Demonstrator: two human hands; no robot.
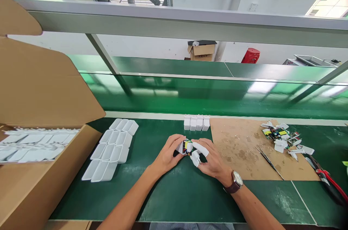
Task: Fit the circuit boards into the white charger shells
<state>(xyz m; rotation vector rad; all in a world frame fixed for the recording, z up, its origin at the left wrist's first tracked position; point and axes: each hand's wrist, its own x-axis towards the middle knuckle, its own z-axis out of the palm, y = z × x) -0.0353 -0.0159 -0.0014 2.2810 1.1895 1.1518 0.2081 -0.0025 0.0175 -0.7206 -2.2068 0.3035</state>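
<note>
Above the green table, my left hand (169, 153) is closed around a small white plastic case (179, 147). A small circuit board (188, 146) with a yellow-wrapped part shows at the case's right-hand end. My right hand (214, 161) pinches at the board's right side, with white covers on its thumb and index finger. A watch (237, 180) is on the right wrist. Just behind the hands stands a short row of white plastic cases (196, 123). The fingers partly hide the case and board.
Left, an open cardboard box (73, 154) holds layered white parts, beside rows of white plastic housings (111, 150). Right, a brown board (236, 150) carries tweezers (269, 162) and a pile of circuit boards (282, 136). Red-and-black-handled pliers (326, 177) lie at its edge. A metal rail (190, 20) crosses above.
</note>
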